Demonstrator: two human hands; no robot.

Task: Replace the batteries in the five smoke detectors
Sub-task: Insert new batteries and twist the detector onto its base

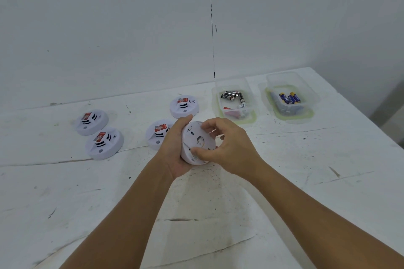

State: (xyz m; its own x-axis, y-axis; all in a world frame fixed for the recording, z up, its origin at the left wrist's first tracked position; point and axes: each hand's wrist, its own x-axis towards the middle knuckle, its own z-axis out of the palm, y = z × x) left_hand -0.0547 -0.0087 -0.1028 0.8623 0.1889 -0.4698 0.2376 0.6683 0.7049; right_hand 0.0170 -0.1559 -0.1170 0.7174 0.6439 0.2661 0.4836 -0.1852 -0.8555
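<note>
We hold one smoke detector above the white bench, turned so its back faces us. Our left hand cups it from the left, fingers curled around the rim and thumb up over the top edge. Our right hand comes in from the right, thumb pressed on the lower part of the back and curled fingertips gripping the upper edge. The back shows a round opening near the middle and some small print that we cannot read.

Four other detectors sit face up on the bench: one beyond our hands, one just left of our left hand, and two close together farther left. Each carries a red label with a round emblem; the lettering is too small to read.

To the right stand two clear containers. The nearer container holds black batteries and a red scrap; their print is illegible. The far container holds blue batteries with yellow marks, the brand unreadable.
</note>
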